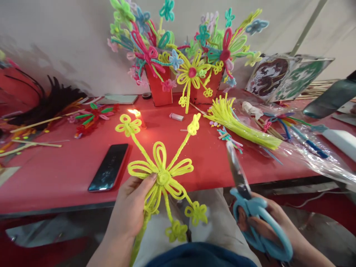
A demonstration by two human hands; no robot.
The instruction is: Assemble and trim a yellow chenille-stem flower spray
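fingers [146,184] pinch yellow flower [163,178] at left, grip scissors [252,205] at right.

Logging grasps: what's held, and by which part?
Left grip: yellow fuzzy flower, beside its center. Right grip: scissors, by the blue handles.

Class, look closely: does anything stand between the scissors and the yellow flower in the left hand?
Nothing visible does: an open gap over the lap separates the scissors in the right hand from the held yellow flower.
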